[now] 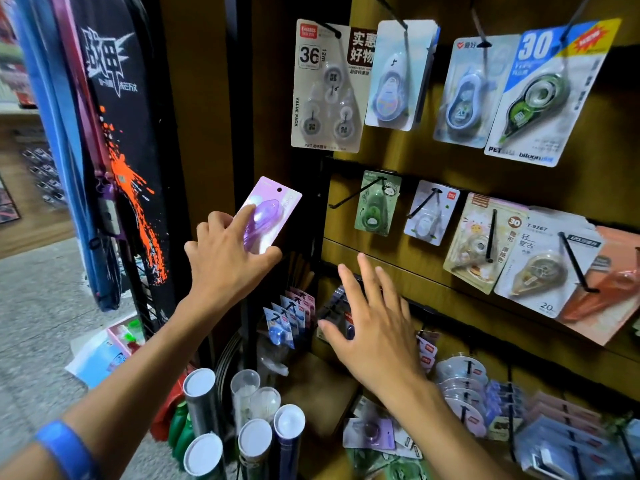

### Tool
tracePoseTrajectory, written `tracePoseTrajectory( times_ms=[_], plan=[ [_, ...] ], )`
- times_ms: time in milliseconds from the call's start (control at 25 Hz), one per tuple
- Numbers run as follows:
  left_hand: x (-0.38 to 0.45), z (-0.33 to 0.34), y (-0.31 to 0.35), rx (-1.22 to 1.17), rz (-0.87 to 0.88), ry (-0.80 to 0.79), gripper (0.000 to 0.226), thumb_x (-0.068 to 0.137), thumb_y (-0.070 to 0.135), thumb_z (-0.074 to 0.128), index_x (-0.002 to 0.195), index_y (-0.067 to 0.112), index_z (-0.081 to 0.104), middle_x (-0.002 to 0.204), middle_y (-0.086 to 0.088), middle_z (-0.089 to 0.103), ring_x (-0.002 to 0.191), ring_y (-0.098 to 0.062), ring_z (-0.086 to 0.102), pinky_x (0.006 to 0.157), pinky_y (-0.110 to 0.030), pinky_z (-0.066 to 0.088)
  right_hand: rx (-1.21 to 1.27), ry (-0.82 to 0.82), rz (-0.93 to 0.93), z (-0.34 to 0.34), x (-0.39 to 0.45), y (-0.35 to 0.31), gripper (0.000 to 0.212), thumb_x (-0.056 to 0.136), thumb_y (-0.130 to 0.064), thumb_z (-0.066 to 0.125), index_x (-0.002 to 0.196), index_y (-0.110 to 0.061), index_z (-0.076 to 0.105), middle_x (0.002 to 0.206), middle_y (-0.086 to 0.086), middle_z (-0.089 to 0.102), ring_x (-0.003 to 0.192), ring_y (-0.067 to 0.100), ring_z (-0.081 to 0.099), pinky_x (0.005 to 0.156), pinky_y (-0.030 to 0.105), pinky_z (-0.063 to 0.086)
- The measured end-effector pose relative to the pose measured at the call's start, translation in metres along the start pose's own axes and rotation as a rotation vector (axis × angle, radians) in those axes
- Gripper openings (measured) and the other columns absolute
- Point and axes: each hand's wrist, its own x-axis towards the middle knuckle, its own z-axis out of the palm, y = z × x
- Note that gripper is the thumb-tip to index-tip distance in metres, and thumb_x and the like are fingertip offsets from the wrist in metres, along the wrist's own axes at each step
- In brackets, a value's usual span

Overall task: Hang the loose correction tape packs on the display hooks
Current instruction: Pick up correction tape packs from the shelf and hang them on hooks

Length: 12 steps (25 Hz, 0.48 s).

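My left hand [227, 252] grips a purple correction tape pack [268, 211] by its lower end, holding it up left of the display wall. The pack's hang hole points up and right toward a black hook [356, 192] that carries a green pack [376, 204]. My right hand [375, 323] hovers open with fingers spread, below the middle row of hooks and in front of a dark pack on a lower hook. Another loose purple pack [370, 433] lies flat at the bottom, among other loose packs.
Wooden display panel [408, 168] holds rows of hooks with hanging tape packs [540, 95]. Lower hooks carry stacked packs [464, 386]. Rolled tubes [249, 431] stand at the bottom left. Printed bags [114, 133] hang at left over a grey floor.
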Motion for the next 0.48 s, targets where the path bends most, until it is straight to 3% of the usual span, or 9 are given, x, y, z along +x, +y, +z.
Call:
tracePoseTrajectory(
  times_ms=[280, 480],
  plan=[
    [0.004, -0.003, -0.007, 0.005, -0.019, 0.003, 0.078, 0.068, 0.06, 0.049, 0.14, 0.03, 0.043, 0.124, -0.008, 0.048, 0.111, -0.029, 0.043, 0.086, -0.043, 0.029, 0.02, -0.034, 0.007, 0.007, -0.002, -0.003, 0.079, 0.09, -0.06, 0.046, 0.154, -0.033, 0.009, 0.164, -0.006, -0.009, 0.151, 0.023, 0.0, 0.117, 0.046, 0.021],
    [-0.016, 0.002, -0.009, 0.004, 0.02, -0.013, 0.079, 0.065, 0.063, 0.044, 0.136, 0.028, 0.047, 0.12, -0.005, 0.05, 0.107, -0.026, 0.044, 0.087, -0.044, 0.032, 0.021, -0.026, 0.014, 0.015, -0.006, -0.005, 0.079, 0.087, -0.06, 0.047, 0.154, -0.033, 0.015, 0.165, -0.005, -0.002, 0.151, 0.024, 0.007, 0.113, 0.047, 0.027]
  ],
)
